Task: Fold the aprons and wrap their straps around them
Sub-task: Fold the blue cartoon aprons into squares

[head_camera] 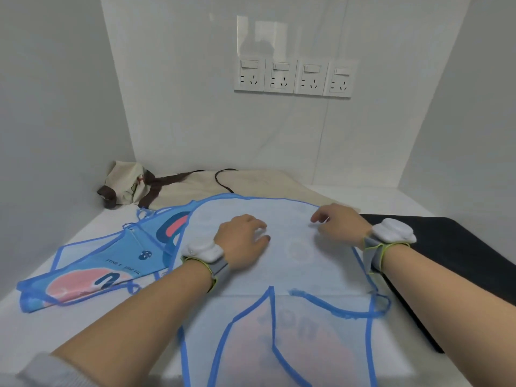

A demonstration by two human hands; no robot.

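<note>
- The white bench [385, 202] carries three aprons; the pale blue apron [279, 263] lies spread face down at its middle, blue trim showing, its near end cut off by the frame edge.
- Left of the pale blue apron, a printed blue apron [92, 272] lies loosely doubled over, not wrapped.
- Behind the pale blue apron, a cream apron [251, 182] with brown straps [156, 185] lies flat, its left end bunched in the corner.
- Right of the pale blue apron sits a black mat [452, 247].
- The left hand [241, 237] rests on the pale blue apron, its grip released, fingers loosely bent.
- The right hand [340, 222] rests on its far right part; whether it pinches cloth I cannot tell.
- Judging by this, no apron is finished: all folds and strap wraps remain.
- The pale blue apron's print is blurred through the cloth.
</note>
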